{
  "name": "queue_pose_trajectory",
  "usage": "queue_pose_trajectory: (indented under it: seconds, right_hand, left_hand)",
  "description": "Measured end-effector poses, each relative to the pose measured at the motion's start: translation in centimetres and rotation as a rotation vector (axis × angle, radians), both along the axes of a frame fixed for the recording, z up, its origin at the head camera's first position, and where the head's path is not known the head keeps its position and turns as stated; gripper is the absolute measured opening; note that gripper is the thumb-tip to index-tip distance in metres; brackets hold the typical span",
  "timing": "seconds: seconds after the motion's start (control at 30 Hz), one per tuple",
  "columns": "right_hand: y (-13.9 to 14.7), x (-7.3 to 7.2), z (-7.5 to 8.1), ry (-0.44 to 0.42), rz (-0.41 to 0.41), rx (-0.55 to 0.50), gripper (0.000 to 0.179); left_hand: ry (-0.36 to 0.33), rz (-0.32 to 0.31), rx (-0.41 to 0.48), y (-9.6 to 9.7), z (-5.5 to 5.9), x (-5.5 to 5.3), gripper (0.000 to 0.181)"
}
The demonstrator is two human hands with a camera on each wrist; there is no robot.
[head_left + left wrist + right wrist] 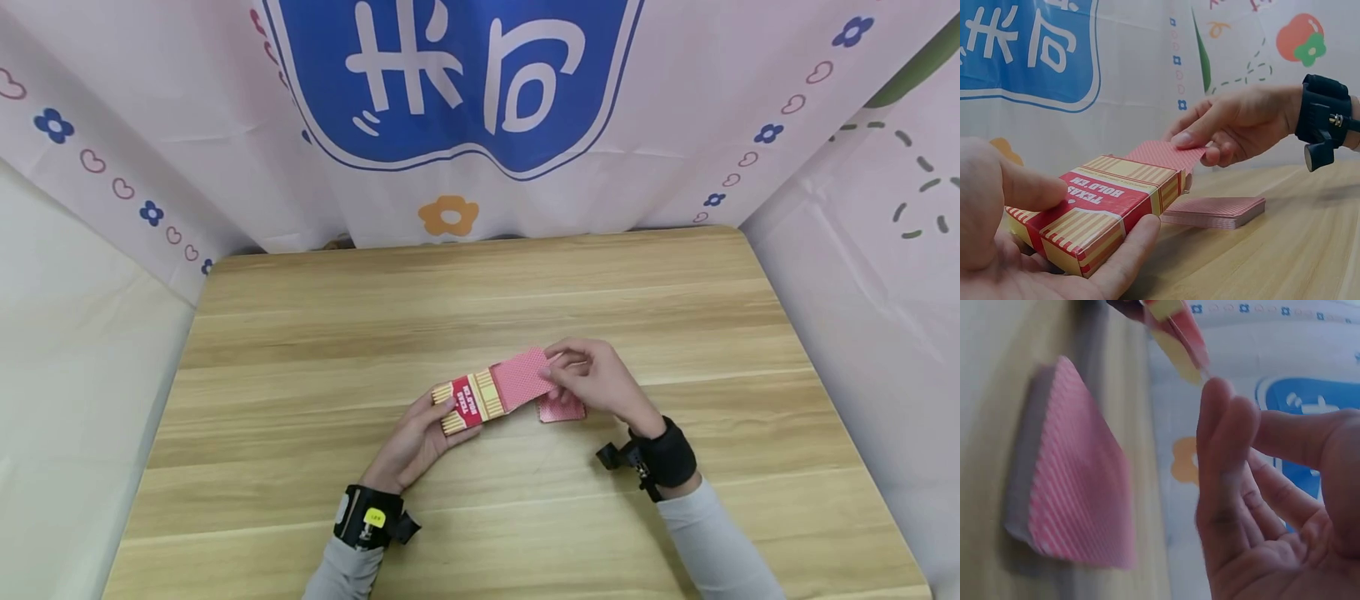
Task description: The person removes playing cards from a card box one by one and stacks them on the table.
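Note:
My left hand [412,443] grips a red and cream striped playing card box [468,401] marked "TEXAS HOLD'EM", thumb on its top face. Out of the box's right end reaches a pink patterned playing card [519,380]; whether it is one card or several I cannot tell. My right hand [597,380] pinches the outer end of that card between thumb and fingers, as the left wrist view also shows. Below the right hand a stack of pink-backed cards [1213,212] lies on the table, partly covered in the head view.
The wood-grain table [337,333] extends around both hands. At its back edge hangs a white printed cloth [225,167] with a blue emblem, and pale cloth walls stand at both sides. Each wrist wears a black strap [671,454] with a small camera.

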State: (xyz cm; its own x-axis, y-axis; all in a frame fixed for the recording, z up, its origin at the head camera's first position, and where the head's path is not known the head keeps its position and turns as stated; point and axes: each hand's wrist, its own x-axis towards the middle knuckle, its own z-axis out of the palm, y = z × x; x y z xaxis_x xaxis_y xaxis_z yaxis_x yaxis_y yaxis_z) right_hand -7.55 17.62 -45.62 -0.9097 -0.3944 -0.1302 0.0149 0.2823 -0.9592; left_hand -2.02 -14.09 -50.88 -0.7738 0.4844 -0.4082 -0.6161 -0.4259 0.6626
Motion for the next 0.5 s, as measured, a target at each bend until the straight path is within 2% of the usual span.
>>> queue_pose_trajectory:
  seconds: [0.27, 0.5]
  right_hand:
    - [2.3, -0.7, 0.6, 0.004, -0.011, -0.021, 0.031]
    - [3.2, -0.9, 0.8, -0.04, -0.086, -0.033, 0.029]
  left_hand:
    - [-0.024, 0.06, 0.002, 0.1, 0.0, 0.0, 0.059]
    - [-0.003, 0.052, 0.012, 0.0, -0.1, 0.0, 0.058]
